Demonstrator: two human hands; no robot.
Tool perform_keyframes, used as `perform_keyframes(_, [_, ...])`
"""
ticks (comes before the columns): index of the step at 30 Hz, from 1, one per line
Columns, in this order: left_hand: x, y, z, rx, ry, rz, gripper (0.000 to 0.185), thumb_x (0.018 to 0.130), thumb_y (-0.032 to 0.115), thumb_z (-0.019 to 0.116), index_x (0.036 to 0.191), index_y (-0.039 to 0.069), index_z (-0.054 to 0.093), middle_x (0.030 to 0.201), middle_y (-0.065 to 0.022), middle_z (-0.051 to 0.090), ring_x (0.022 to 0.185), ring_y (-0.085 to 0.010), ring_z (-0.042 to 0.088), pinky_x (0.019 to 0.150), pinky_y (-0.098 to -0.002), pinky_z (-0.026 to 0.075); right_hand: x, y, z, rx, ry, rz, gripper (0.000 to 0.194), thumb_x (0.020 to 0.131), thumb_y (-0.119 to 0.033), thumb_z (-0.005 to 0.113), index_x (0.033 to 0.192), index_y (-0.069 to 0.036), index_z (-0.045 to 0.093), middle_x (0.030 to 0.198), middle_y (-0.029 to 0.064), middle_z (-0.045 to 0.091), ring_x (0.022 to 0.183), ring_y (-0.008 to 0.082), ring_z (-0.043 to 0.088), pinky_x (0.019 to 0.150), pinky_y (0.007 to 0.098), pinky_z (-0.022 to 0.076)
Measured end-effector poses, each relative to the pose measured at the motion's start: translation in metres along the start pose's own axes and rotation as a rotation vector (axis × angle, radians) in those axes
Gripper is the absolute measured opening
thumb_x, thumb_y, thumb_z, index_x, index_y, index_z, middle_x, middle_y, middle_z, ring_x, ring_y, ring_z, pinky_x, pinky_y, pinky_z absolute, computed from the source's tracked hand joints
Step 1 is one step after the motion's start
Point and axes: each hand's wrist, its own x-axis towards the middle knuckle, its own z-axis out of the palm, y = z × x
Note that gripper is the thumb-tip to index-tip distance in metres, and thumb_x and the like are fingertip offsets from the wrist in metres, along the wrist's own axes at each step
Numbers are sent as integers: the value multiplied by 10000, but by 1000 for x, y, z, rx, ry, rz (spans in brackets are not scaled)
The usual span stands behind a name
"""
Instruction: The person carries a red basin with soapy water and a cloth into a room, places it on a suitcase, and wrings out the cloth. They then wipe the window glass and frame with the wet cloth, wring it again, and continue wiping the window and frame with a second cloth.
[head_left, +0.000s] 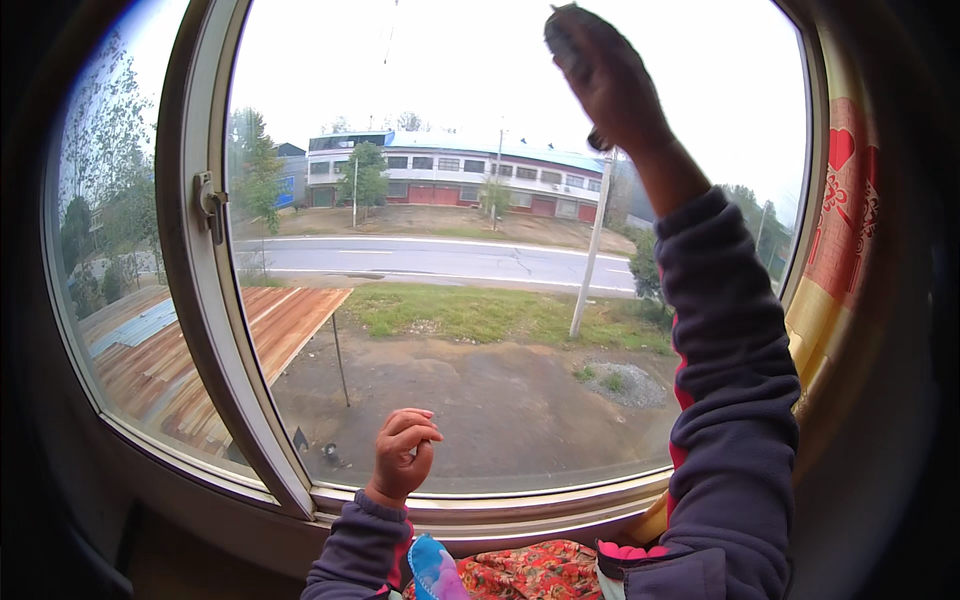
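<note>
High on the large window pane (465, 442), my right hand (619, 94) is raised at the end of an outstretched arm. It grips a dark rag (564, 34), blurred and mostly covered by the hand. Whether the rag touches the glass cannot be made out. Low in front of the same pane is my left hand (405, 454), its fingers curled in towards the thumb. Nothing shows in it.
A white window frame post (196, 300) with a handle (212, 206) stands left of the pane. A patterned curtain (844, 202) hangs at the right. Outside are a rusty sheet roof (289, 322), a road (435, 255) and a long building (450, 165).
</note>
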Motion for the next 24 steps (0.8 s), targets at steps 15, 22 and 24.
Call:
perform_keyframes(15, [-19,-1,-2,-10,35,-101,213,682,-108,527,713,55,661,790,-73,636,905,-277,634,845,-370,504,67,-211,113,511,-478,-330,263,944,-102,571,1202,-122,619,1087,60,634,962,195,646,907,293,543])
perform_keyframes(22, [-25,-6,-5,47,-4,-93,211,668,-114,540,719,56,655,791,-71,629,906,-276,631,828,-367,506,-109,-261,52,645,-377,-312,269,885,-185,598,1148,-195,649,1274,135,580,1168,270,597,1083,423,425])
perform_keyframes(24, [-26,-8,-3,39,2,-102,223,668,-121,544,729,60,660,804,-68,634,906,-275,632,821,-363,510,-150,-214,10,409,-477,-110,407,898,-156,588,1295,-245,586,1380,136,527,1257,270,542,1134,453,361])
